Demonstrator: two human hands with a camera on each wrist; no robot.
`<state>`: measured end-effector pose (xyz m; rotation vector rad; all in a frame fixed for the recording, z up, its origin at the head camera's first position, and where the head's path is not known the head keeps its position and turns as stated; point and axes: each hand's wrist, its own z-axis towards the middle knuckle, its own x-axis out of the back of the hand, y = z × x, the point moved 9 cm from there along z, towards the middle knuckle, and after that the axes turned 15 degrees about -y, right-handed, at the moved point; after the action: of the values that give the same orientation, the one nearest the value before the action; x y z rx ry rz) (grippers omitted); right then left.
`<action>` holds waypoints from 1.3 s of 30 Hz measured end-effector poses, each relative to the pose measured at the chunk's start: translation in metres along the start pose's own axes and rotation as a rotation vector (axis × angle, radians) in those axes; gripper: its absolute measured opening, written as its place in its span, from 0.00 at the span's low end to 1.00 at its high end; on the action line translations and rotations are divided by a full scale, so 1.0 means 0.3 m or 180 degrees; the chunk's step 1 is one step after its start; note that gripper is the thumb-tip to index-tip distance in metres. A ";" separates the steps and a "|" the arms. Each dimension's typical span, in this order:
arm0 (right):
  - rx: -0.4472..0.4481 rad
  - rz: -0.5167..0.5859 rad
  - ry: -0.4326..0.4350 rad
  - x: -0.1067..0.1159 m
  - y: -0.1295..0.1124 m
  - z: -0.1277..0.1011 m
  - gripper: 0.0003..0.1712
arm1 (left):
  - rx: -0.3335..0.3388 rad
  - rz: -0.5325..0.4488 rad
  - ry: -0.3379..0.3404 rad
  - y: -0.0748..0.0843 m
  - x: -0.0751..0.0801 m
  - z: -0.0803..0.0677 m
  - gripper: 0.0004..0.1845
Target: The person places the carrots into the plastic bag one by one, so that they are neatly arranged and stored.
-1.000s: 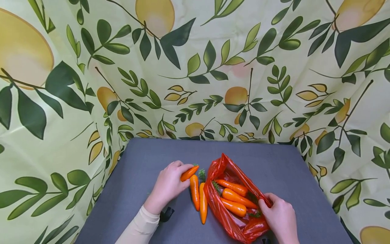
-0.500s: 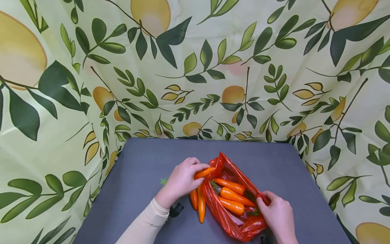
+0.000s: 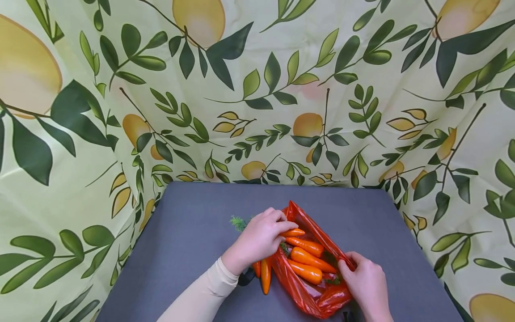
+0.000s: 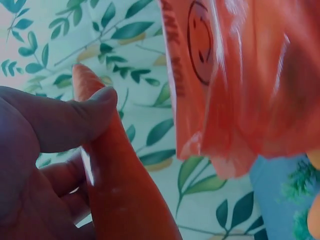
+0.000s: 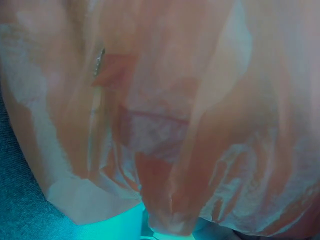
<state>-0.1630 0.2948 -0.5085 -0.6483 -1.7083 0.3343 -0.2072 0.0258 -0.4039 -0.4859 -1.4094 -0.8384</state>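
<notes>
My left hand [image 3: 261,235] pinches an orange carrot [image 3: 293,232] between thumb and fingers, its tip over the left rim of a red plastic bag [image 3: 291,288]. Green fronds [image 3: 238,222] stick out behind that hand. Up close in the left wrist view, the thumb presses on the held carrot [image 4: 125,195], and the bag [image 4: 240,90] hangs beside it with a printed face. My right hand [image 3: 367,278] grips the bag's right edge, keeping its mouth spread. Inside lie three carrots [image 3: 310,260]. Only the bag's translucent film [image 5: 165,125] fills the right wrist view.
Two more carrots [image 3: 266,275] lie on the grey table [image 3: 201,205] left of the bag, partly hidden by my left hand. Behind and at both sides hangs a cloth [image 3: 225,147] printed with leaves and fruit.
My left hand has moved right with the carrot, from above the loose carrots to over the bag's mouth. The right hand keeps its grip on the bag.
</notes>
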 end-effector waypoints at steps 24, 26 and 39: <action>0.0086 0.0000 0.0006 -0.013 -0.009 -0.002 0.18 | -0.0502 0.0774 -0.0420 0.178 -0.168 0.124 0.24; 0.0082 0.0008 -0.0014 -0.014 -0.007 -0.001 0.18 | -0.0534 0.0807 -0.0468 0.191 -0.188 0.128 0.23; 0.0075 0.0067 -0.0108 -0.018 -0.002 0.001 0.18 | -0.0714 0.0941 -0.0537 0.266 -0.282 0.162 0.19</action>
<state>-0.1626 0.2911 -0.5125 -0.6469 -1.7284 0.3815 -0.1751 0.1311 -0.4656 -0.9317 -1.3593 -0.7293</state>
